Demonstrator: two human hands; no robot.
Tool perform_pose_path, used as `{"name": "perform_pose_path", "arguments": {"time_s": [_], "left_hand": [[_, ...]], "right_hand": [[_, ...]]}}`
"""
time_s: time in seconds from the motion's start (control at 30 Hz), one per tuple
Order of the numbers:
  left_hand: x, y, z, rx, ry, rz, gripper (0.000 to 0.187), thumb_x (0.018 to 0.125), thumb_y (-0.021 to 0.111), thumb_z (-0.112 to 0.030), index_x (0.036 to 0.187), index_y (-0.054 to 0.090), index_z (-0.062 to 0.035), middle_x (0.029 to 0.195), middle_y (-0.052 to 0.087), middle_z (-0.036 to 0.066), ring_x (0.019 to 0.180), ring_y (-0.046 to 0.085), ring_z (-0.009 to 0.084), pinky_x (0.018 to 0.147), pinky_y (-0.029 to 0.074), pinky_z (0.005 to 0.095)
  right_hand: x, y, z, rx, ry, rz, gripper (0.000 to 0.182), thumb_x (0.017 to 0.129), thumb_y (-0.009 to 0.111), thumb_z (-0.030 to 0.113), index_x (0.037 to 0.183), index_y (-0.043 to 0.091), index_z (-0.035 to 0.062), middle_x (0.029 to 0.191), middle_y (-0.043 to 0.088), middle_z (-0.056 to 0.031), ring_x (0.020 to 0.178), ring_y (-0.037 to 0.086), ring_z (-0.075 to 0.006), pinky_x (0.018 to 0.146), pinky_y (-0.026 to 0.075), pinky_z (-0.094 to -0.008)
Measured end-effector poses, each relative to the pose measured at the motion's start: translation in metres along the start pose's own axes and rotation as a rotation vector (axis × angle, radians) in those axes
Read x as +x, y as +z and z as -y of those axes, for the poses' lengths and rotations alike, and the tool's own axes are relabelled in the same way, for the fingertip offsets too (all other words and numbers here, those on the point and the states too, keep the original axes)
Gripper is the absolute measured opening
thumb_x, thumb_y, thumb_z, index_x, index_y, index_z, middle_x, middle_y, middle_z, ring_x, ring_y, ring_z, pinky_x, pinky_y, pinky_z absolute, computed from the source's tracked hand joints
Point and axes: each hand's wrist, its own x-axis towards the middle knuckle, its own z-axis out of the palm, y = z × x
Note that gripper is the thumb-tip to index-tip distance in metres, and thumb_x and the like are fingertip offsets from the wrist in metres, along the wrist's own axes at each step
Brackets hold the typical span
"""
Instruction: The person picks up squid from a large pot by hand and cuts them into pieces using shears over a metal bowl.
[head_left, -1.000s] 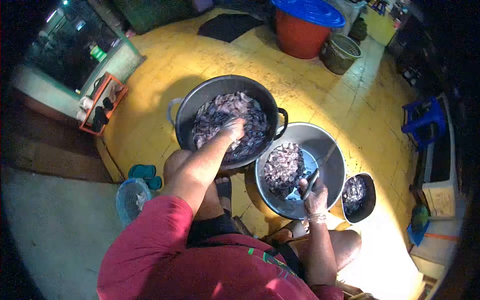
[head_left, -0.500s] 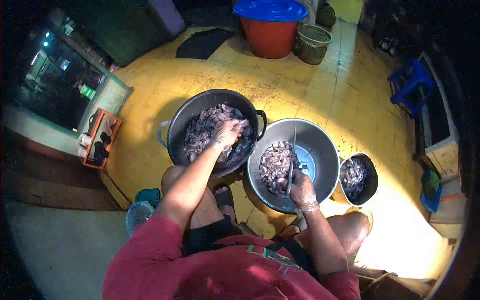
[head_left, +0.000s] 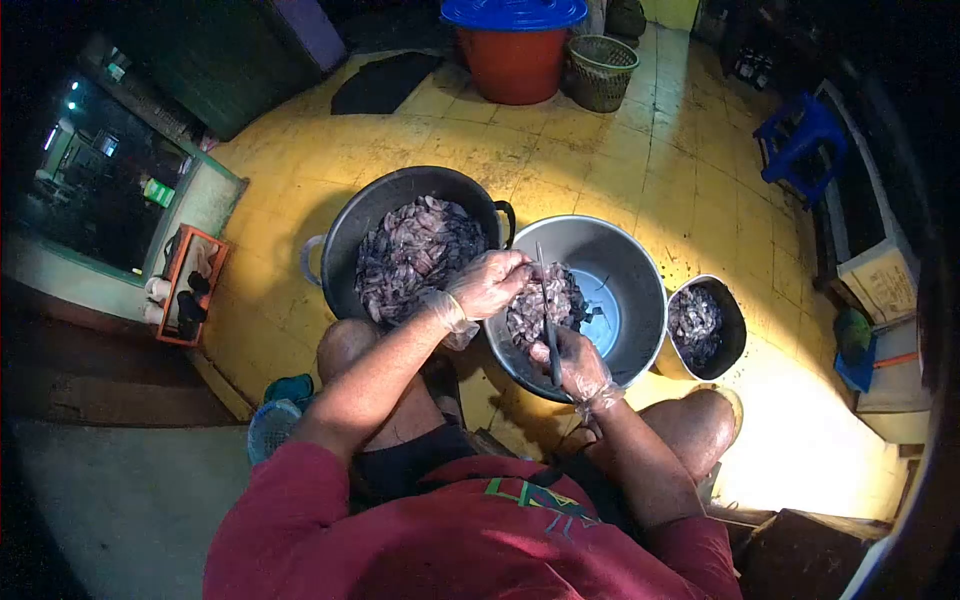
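My right hand (head_left: 582, 368), in a clear plastic glove, is wrapped around the handle of a knife (head_left: 548, 318). The long blade points away from me over the grey metal basin (head_left: 645, 295). My left hand (head_left: 492, 285), also gloved, is at the basin's left rim with its fingertips pinched beside the blade; whatever they hold is too small to make out. Pinkish-grey cut pieces (head_left: 525, 305), perhaps squid or fish, are heaped on the basin's left side. Left of it, a dark tub (head_left: 340, 245) is filled with larger dark-and-pink pieces (head_left: 420, 245).
A smaller container (head_left: 738, 330) with more pieces stands right of the basin. Farther off are a red bin (head_left: 510, 70) with a blue lid, a wicker-like basket (head_left: 602, 75) and a blue stool (head_left: 803, 150). An orange rack (head_left: 190, 285) with shoes stands left.
My left hand has come out of the dark tub and moved right to the knife blade. The knife stays in my right hand. The whole view has shifted slightly.
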Motion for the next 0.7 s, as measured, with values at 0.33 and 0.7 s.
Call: {"name": "perform_pose_path", "arguments": {"time_s": [0.33, 0.7], "left_hand": [[0.000, 0.000, 0.002, 0.140, 0.032, 0.010, 0.020, 0.094, 0.051, -0.019, 0.097, 0.061, -0.0014, 0.086, 0.063, 0.021, 0.083, 0.062, 0.0386, 0.073, 0.048, 0.0436], [0.006, -0.006, 0.007, -0.053, 0.012, -0.091, 0.022, 0.091, 0.061, -0.021, 0.094, 0.065, 0.0000, 0.079, 0.065, 0.019, 0.070, 0.064, 0.0288, 0.066, 0.048, 0.0372]], "right_hand": [[-0.003, -0.004, 0.005, 0.042, 0.074, -0.035, 0.055, 0.075, 0.078, 0.044, 0.106, 0.068, -0.0004, 0.091, 0.070, -0.0184, 0.084, 0.066, -0.0249, 0.079, 0.050, -0.0372], [0.005, -0.013, -0.002, 0.021, 0.141, -0.104, 0.054, 0.076, 0.077, 0.046, 0.099, 0.066, -0.0028, 0.078, 0.068, -0.0138, 0.071, 0.062, -0.0231, 0.070, 0.048, -0.0363]]}}
